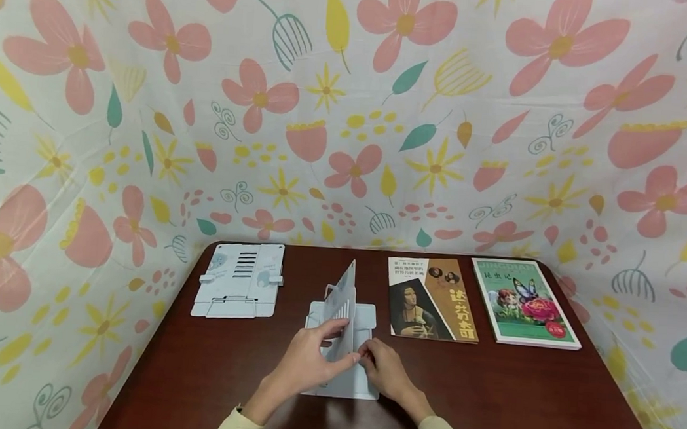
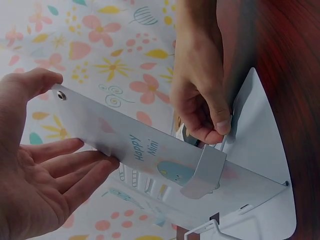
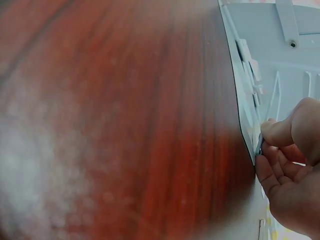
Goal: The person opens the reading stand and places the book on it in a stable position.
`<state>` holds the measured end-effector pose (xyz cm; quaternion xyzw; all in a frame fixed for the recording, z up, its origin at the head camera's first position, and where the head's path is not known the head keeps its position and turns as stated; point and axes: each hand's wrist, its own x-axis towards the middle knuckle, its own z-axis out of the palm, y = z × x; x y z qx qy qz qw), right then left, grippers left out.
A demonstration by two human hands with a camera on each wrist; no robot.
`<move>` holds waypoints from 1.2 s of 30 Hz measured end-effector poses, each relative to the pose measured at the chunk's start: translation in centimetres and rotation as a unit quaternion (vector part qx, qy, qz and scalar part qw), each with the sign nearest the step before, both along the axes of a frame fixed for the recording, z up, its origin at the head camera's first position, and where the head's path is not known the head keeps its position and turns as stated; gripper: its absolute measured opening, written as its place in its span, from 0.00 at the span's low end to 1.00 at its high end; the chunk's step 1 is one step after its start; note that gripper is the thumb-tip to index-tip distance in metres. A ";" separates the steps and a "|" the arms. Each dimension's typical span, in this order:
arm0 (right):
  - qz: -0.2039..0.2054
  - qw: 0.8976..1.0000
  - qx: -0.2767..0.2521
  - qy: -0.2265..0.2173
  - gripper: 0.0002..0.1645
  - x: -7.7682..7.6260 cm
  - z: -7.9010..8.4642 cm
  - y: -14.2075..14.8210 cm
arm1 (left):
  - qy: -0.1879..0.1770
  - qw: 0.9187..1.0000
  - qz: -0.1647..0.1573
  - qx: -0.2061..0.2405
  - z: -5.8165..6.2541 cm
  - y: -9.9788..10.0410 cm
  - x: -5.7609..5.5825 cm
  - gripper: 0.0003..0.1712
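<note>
A pale blue-white metal book stand point(image 1: 344, 293) is at the table's middle, its printed back panel raised steeply above the flat base plate point(image 1: 364, 388). My left hand point(image 1: 311, 360) holds the raised panel between thumb and fingers; in the left wrist view the thumb lies by a rivet hole at the panel's corner. A bent side clip point(image 2: 202, 172) sits on the panel's edge. Low on the other side, my right hand point(image 1: 387, 371) pinches a thin metal wire point(image 3: 259, 145) at the base plate with thumb and forefinger. Its fingers partly hide the wire.
A second, folded book stand point(image 1: 211, 292) lies flat at the back left. Right of the centre lie a brown book with a painted portrait point(image 1: 462, 307) and a green book with a butterfly point(image 1: 507, 336). Flowered cloth point(image 1: 360, 130) hangs behind the dark wooden table point(image 1: 203, 376).
</note>
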<state>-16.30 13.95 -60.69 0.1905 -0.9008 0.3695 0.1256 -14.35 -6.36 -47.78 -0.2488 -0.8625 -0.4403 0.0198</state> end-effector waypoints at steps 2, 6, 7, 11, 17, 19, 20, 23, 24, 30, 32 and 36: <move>-0.001 1.000 0.002 -0.007 0.13 0.2 -0.2 0.0 | -0.002 1.000 -0.002 0.000 -0.2 0.0 0.1 0.34; -0.003 1.000 0.001 -0.014 0.12 0.4 -0.4 0.0 | -0.003 1.000 -0.007 0.002 -0.5 0.0 0.2 0.35; -0.003 1.000 0.000 -0.014 0.13 0.5 -0.4 0.0 | -0.001 1.000 -0.007 -0.001 -0.5 0.0 0.2 0.35; 0.002 1.000 -0.008 -0.004 0.13 0.6 -0.4 0.1 | 0.011 1.000 -0.007 -0.019 -0.6 0.1 0.3 0.35; 0.019 0.999 -0.029 -0.006 0.13 0.5 0.1 0.3 | 0.017 0.999 -0.015 -0.030 -0.5 0.1 0.2 0.37; 0.025 0.999 -0.023 -0.026 0.11 0.4 0.3 0.3 | 0.012 1.000 -0.019 -0.022 -0.4 0.1 0.1 0.37; 0.029 0.999 -0.018 -0.035 0.11 0.3 0.4 0.4 | 0.011 1.000 -0.021 -0.018 -0.5 0.0 0.1 0.37; 0.041 0.997 -0.011 -0.061 0.09 0.2 0.6 0.5 | 0.008 1.000 -0.025 -0.004 -0.5 -0.1 0.1 0.36; 0.045 0.996 -0.020 -0.070 0.09 0.1 0.7 0.6 | 0.010 1.000 -0.027 -0.002 -0.6 -0.1 0.0 0.36; 0.065 0.991 -0.081 -0.086 0.09 -0.5 0.8 0.8 | 0.019 0.999 -0.025 -0.027 -0.3 0.2 -0.3 0.36; 0.067 0.991 -0.084 -0.085 0.09 -0.6 0.7 0.9 | 0.017 0.999 -0.022 -0.033 -0.2 0.2 -0.3 0.37; 0.066 0.990 -0.078 -0.096 0.09 -0.4 0.6 0.9 | 0.014 0.999 -0.020 -0.033 -0.4 0.3 -0.2 0.37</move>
